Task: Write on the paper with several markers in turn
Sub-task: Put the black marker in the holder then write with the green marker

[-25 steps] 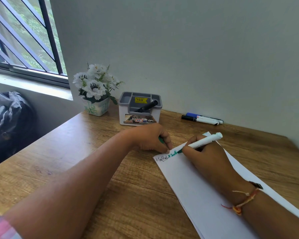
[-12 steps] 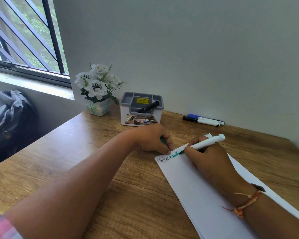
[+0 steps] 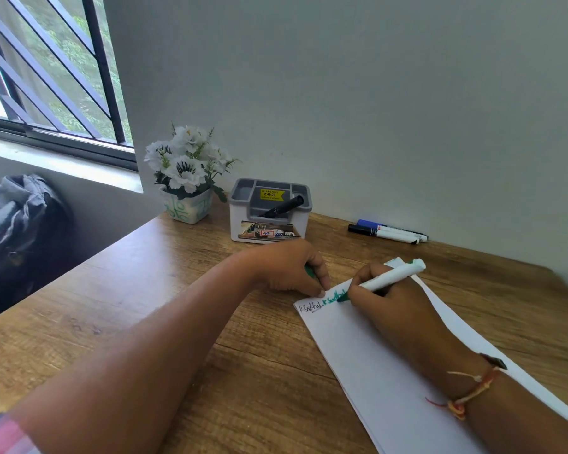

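Note:
White paper (image 3: 351, 352) lies on the wooden desk, running toward the lower right. My right hand (image 3: 391, 299) grips a white green-tipped marker (image 3: 391, 277), its tip touching the paper's top edge at the end of green lettering (image 3: 334, 297). A black written word (image 3: 310, 308) sits left of the green one. My left hand (image 3: 292, 268) is closed on the green cap (image 3: 310, 272) and presses a fingertip on the paper's top corner.
A grey-white pen holder (image 3: 269, 221) with a black marker (image 3: 281, 207) stands at the back by a pot of white flowers (image 3: 186, 178). A blue marker (image 3: 387, 227) and a black marker (image 3: 382, 233) lie by the wall. A bag (image 3: 17, 231) sits left of the desk.
The green lettering has grown a little to the right as my right hand and the marker tip shifted rightward along the top line. My left hand has stayed in place.

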Action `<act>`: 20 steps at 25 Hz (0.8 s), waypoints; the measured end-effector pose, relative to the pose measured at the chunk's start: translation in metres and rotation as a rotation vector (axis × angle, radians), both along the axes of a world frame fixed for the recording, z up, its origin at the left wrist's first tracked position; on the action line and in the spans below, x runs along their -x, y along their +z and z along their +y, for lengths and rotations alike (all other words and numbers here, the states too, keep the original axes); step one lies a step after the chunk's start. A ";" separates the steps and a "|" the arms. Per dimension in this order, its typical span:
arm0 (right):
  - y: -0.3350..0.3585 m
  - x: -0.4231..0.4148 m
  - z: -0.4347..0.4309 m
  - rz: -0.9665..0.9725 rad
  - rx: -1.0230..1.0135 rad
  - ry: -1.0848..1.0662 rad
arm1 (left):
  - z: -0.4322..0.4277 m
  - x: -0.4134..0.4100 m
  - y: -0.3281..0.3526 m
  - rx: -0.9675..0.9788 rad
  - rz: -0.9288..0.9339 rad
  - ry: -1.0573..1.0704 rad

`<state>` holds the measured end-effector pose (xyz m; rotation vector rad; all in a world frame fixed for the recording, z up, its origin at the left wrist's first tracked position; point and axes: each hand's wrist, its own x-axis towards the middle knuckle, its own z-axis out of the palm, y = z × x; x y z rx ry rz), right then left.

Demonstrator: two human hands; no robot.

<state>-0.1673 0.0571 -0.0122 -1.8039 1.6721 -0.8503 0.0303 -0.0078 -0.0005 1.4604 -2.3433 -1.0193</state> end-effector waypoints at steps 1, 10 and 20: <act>0.000 0.000 0.000 -0.021 0.007 -0.022 | 0.000 0.000 0.000 0.002 -0.001 -0.001; 0.002 0.004 -0.003 -0.381 -0.074 -0.177 | 0.004 -0.002 0.004 -0.012 0.024 0.003; 0.007 0.006 -0.006 -0.747 -0.089 -0.224 | 0.007 0.003 0.009 -0.172 0.751 0.334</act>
